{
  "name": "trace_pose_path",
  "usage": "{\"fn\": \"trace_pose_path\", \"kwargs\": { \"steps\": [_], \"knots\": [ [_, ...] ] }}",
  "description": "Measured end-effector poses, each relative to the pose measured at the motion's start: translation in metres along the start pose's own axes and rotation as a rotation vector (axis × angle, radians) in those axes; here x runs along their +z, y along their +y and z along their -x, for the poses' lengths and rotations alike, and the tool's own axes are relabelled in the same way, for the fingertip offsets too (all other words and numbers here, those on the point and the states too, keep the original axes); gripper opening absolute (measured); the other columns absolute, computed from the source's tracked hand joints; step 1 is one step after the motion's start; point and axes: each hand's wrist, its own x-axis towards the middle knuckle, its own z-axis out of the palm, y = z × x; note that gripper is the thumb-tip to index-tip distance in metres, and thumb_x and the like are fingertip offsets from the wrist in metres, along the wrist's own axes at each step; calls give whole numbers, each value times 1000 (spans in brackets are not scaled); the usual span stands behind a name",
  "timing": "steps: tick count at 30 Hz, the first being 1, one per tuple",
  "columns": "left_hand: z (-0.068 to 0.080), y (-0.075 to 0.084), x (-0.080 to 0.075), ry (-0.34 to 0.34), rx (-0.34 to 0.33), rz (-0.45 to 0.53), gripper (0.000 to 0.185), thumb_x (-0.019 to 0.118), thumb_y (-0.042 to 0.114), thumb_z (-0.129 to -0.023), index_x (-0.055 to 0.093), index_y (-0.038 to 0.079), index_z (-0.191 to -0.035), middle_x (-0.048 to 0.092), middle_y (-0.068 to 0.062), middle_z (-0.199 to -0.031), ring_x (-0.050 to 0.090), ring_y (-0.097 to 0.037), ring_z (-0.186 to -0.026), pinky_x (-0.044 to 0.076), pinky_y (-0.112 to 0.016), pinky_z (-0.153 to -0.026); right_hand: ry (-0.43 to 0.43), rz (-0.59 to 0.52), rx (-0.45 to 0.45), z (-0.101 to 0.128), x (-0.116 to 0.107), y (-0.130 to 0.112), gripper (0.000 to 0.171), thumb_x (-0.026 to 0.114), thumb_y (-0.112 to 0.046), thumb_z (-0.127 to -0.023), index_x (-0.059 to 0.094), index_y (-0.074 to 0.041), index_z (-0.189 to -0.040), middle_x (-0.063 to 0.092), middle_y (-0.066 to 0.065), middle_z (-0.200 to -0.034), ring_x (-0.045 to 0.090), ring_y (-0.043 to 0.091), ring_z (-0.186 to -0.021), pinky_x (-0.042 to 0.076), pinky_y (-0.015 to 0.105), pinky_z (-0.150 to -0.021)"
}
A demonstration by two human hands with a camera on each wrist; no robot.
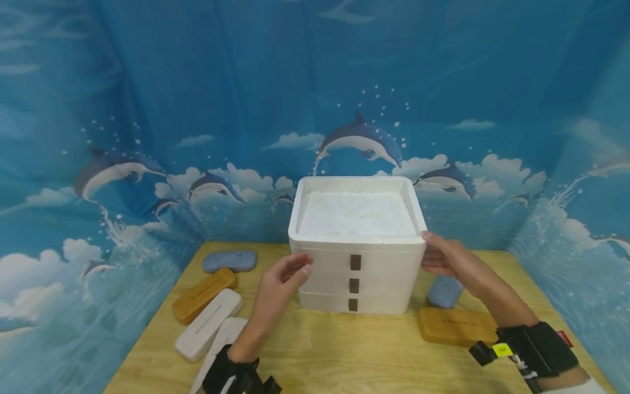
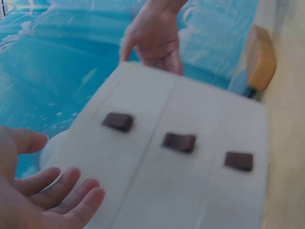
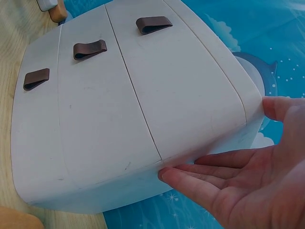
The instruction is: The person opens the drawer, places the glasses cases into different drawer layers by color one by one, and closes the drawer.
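Left hand is hovering, fingers spread, contact unclear; white drawer box is standing between both hands. Right hand is touching it, fingers fairly straight — apparently steadying; next move is probably calling for two-sided contact.

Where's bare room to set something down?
Widest patch: table before the white drawer unit, between left forearm and right orange case. The unit's top tray looks bare too. Crowded: left edge, with left blue case, left orange case, two white cases; right, with right blue case behind the orange.
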Motion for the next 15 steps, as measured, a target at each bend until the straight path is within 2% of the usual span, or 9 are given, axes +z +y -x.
{"fn": "trace_pose_path", "kwargs": {
  "steps": [3,7,11,15],
  "knots": [
    [0,-8,15,-108,-22,55,41,69,21,-100,64,1,-136,71,-17,-131,69,-30,-123,57,-24,-96,8,-1,5,1,-1,0,82,33,-61,-109,29,2,-161,44,32,-157,55,40,-141,57,38,-103],
    [-3,-16,32,-194,-55,127,45,68,18,-101,61,-4,-139,68,-23,-134,69,-33,-123,58,-25,-95,10,2,3,1,-1,1,82,33,-61,-109,29,1,-161,45,32,-157,55,41,-141,56,39,-103],
    [-6,-20,42,-244,-96,180,48,68,21,-101,59,-5,-140,66,-24,-137,68,-32,-123,58,-29,-97,20,-2,3,2,-1,2,81,33,-61,-109,31,1,-161,46,32,-156,55,41,-141,57,40,-103],
    [-9,-21,49,-251,-140,196,46,68,24,-101,62,-3,-138,68,-22,-134,71,-30,-118,59,-34,-98,15,-13,-2,1,-1,3,81,34,-61,-108,30,0,-162,45,31,-157,53,41,-142,55,42,-106]
  ]
}}
